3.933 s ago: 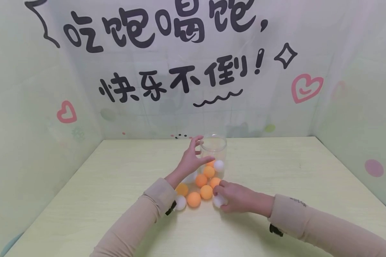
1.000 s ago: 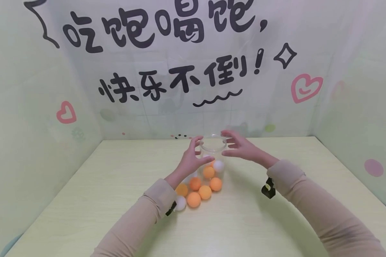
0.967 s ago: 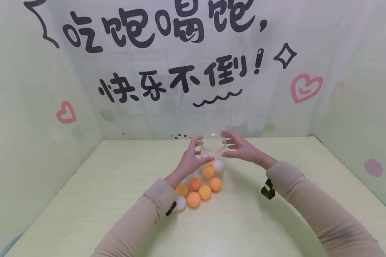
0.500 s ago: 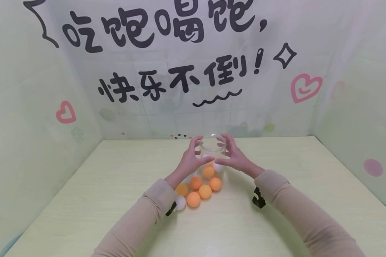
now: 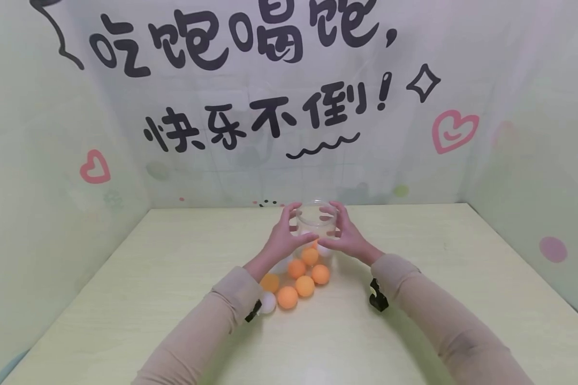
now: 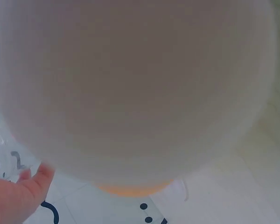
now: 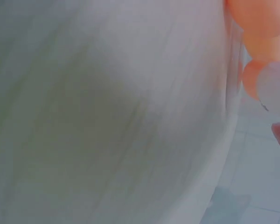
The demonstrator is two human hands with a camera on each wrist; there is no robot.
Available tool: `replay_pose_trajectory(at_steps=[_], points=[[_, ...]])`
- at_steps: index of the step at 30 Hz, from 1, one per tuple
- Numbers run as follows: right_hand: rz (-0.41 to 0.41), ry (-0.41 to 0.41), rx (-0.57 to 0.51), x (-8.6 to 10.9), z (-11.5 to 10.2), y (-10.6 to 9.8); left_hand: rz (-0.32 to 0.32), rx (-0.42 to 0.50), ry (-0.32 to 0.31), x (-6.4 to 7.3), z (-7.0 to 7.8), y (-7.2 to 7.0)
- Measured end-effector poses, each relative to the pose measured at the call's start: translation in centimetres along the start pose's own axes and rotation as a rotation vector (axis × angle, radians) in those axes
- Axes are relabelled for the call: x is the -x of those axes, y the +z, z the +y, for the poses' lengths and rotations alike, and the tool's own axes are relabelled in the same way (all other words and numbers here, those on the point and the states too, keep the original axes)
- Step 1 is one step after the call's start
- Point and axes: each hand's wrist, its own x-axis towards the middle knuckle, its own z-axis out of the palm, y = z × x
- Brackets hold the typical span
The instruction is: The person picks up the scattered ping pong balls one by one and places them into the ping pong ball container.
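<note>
A clear jar (image 5: 316, 224) stands upright toward the back of the table, holding orange and white ping-pong balls in its lower part. My left hand (image 5: 280, 239) grips its left side, thumb in front and fingers behind. From the other side my right hand (image 5: 349, 239) holds the jar the same way, its fingers showing through the wall. The thumbs nearly meet before a white ball (image 5: 324, 251). Several loose balls lie in front, among them an orange ball (image 5: 287, 297) and a white ball (image 5: 267, 302) by the left cuff. A blurred white ball (image 6: 130, 93) fills the left wrist view.
The pale wooden table (image 5: 462, 278) has a printed curtain (image 5: 250, 182) along its back edge and more sheeting at both sides. Black wrist mounts (image 5: 378, 298) hang below the cuffs. Another white ball (image 5: 283, 264) is partly hidden behind my left forearm.
My right hand has left the white ball at the front right, which no longer lies there, and has moved up and closed round the jar. My left hand stays on the jar.
</note>
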Motion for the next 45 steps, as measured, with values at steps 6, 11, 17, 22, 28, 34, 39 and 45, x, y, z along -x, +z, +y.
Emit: replay_pose_trajectory(at_steps=[6, 11, 17, 22, 28, 34, 39, 45], points=[[0.009, 0.011, 0.019, 0.0, -0.8, 0.2, -0.049, -0.056, -0.015, 0.3, 0.2, -1.8], [0.022, -0.007, 0.003, -0.2, 0.6, 0.1, -0.086, -0.170, -0.044, 1.7, 0.4, -4.4], [0.034, 0.002, -0.016, -0.2, 2.2, -0.3, -0.211, -0.429, -0.013, 5.3, -0.4, -6.1], [0.018, -0.013, -0.014, -0.2, 2.3, -0.2, -0.294, -0.619, 0.049, 8.9, -0.5, -6.2], [0.005, -0.014, -0.012, -0.5, 2.4, 0.0, -0.267, -0.722, -0.002, 12.1, -0.6, -4.7], [0.007, -0.007, -0.028, -0.3, 2.0, 0.2, -0.228, -0.819, 0.007, 13.4, -1.2, -3.6], [0.010, 0.004, -0.018, 0.0, 1.0, 0.2, -0.247, -0.786, 0.009, 13.4, -1.2, -3.3], [0.021, -0.001, -0.013, 0.2, -0.3, 0.0, -0.271, -0.709, -0.051, 13.3, -1.2, -3.0]])
